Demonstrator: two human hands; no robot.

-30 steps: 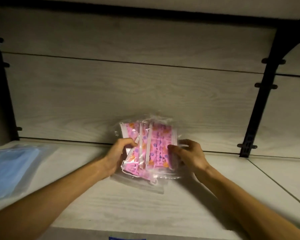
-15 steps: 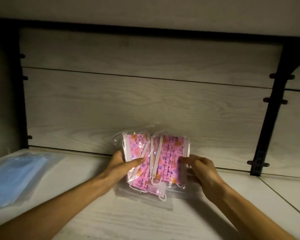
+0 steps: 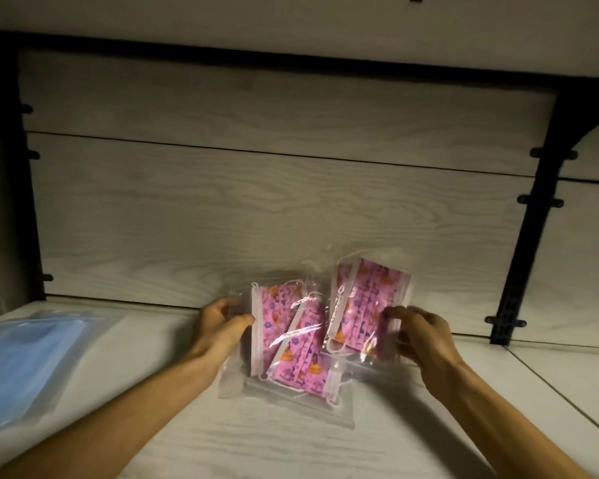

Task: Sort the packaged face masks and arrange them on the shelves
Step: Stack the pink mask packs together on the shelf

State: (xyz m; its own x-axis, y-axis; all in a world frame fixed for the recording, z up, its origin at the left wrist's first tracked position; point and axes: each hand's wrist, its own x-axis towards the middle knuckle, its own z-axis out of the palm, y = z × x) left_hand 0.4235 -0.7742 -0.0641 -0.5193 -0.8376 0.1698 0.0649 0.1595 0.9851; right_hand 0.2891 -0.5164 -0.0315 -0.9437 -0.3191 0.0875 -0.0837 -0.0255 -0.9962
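Black bracket (image 3: 529, 216), wood-grain back panel (image 3: 256, 202), dim lighting

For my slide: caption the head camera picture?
Two hands spread pink mask packets on a shelf.

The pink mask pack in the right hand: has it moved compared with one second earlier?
Yes. The right pink pack moved right, apart from the other pink packs, toward the black bracket.

Both bare forearms are extended forward; the left hand (image 3: 222, 324) and right hand (image 3: 417, 335) are held apart, fingers (image 3: 393, 311) curled in a pinch.
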